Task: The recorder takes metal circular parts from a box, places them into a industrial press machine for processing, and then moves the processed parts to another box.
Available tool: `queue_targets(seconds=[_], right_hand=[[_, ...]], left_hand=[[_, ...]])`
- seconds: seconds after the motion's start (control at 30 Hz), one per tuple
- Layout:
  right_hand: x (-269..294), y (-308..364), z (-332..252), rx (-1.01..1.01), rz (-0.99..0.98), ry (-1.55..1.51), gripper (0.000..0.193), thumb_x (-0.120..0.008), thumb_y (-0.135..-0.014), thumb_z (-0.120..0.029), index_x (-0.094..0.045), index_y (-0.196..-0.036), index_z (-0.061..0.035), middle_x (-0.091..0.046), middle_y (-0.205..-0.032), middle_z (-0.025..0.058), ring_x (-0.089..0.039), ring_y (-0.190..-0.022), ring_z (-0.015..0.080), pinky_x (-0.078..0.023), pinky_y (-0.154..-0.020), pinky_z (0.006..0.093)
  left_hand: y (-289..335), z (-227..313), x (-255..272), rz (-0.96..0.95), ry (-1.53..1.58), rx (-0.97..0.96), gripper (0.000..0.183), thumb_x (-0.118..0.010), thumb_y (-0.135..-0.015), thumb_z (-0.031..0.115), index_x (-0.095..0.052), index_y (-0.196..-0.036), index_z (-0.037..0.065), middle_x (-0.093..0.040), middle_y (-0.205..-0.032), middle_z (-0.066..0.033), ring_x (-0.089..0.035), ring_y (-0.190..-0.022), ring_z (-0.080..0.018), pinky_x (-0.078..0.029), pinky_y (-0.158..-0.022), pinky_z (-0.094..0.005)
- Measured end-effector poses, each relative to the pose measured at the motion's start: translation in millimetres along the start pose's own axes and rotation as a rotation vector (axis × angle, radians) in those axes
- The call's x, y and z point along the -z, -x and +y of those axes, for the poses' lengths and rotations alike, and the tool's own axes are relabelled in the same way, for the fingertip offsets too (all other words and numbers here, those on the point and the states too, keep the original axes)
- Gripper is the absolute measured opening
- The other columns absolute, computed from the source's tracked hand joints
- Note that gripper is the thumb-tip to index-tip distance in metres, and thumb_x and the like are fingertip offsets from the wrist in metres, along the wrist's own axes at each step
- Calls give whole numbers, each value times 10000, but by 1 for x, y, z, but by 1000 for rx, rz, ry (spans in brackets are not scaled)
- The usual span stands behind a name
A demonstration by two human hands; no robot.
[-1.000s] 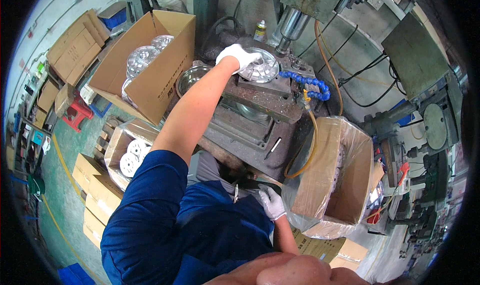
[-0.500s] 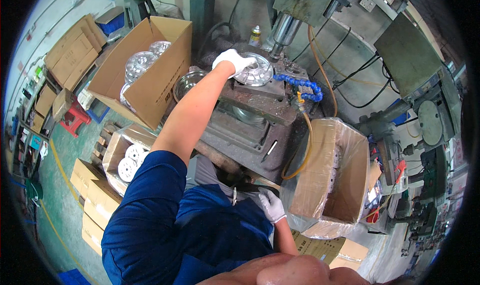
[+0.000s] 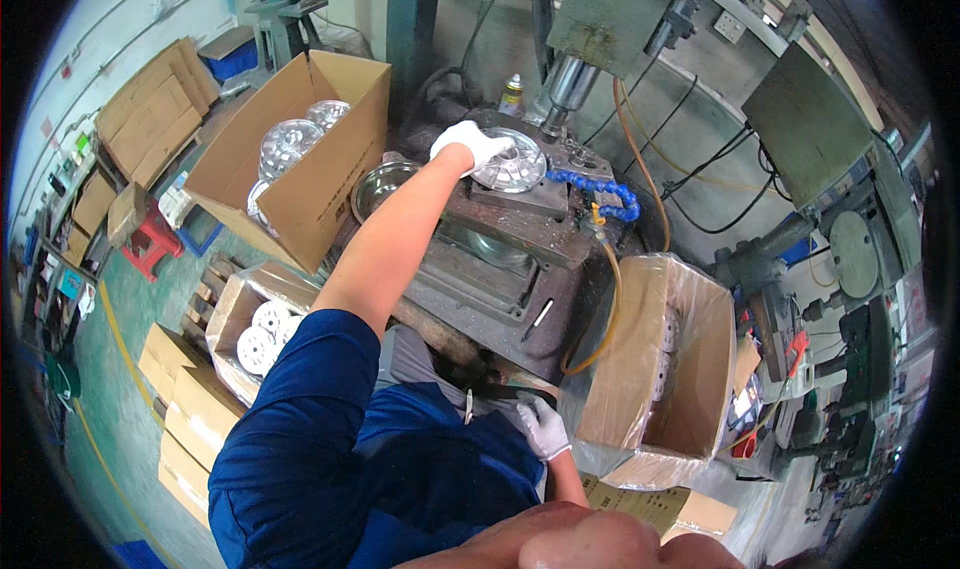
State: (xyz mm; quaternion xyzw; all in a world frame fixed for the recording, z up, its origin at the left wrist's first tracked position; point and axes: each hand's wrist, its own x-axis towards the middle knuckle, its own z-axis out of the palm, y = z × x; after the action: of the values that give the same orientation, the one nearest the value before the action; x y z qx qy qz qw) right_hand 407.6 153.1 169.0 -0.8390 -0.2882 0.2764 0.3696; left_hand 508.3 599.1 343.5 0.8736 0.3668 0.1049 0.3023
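"What fills your view from over there?"

"The dark metal bench (image 3: 545, 347) takes the middle. A tall cardboard carton (image 3: 325, 179) stands to its left, bright metal wheels inside, and a plastic-lined carton (image 3: 625, 374) stands near, on the right. The press head (image 3: 605, 29) hangs at the far side, its steel spindle (image 3: 566, 86) pointing down."

"And the piece?"

"The spoked metal disc (image 3: 520, 172) lies face up over a block on the bench's raised plate, just left of the blue jointed hose (image 3: 600, 185). I can't tell whether it sits fully down."

"Your hands?"

"Both gloved. My left hand (image 3: 463, 147) touches the disc's left edge, thumb side over its face; the fingers are partly hidden, so I can't tell whether they're clamped. My right hand (image 3: 543, 432) is low by the waist, fingers bent, well apart from the disc. I can't tell if it holds anything."

"How would you handle it well?"

"I'd press evenly at the rim, feel for any rocking, and keep glove fabric clear of the spindle. Small metal chips (image 3: 580, 231) dot the plate; one underneath could tilt the disc."
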Motion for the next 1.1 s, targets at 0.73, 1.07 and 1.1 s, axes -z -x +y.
queue_targets(seconds=[0.73,1.07,1.1], right_hand=[[9,26,-10,11,21,37,378,-560,-917,-317,-584,-1172,-38,-637,-1080,228,-597,-1040,395,-484,-875,428],[40,26,-96,511,407,298,530,-672,-791,-199,-516,-1286,-92,-557,-1199,189,-629,-918,343,-516,-789,426],[48,22,-108,571,384,327,517,-664,-784,-185,-522,-1272,-90,-544,-1222,179,-625,-915,325,-513,-775,435]], left_hand=[[-14,-23,-10,297,128,-88,595,-452,-895,522,-600,-1205,36,-578,-1245,-220,-533,-1185,-371,-407,-1009,-400],[190,-114,-31,-266,1174,93,372,-501,-970,255,-582,-1193,-31,-657,-1092,-102,-619,-973,-162,-493,-861,-305],[211,-106,-45,-440,1208,149,391,-502,-973,272,-572,-1205,-35,-655,-1093,-113,-618,-980,-172,-491,-871,-310]])
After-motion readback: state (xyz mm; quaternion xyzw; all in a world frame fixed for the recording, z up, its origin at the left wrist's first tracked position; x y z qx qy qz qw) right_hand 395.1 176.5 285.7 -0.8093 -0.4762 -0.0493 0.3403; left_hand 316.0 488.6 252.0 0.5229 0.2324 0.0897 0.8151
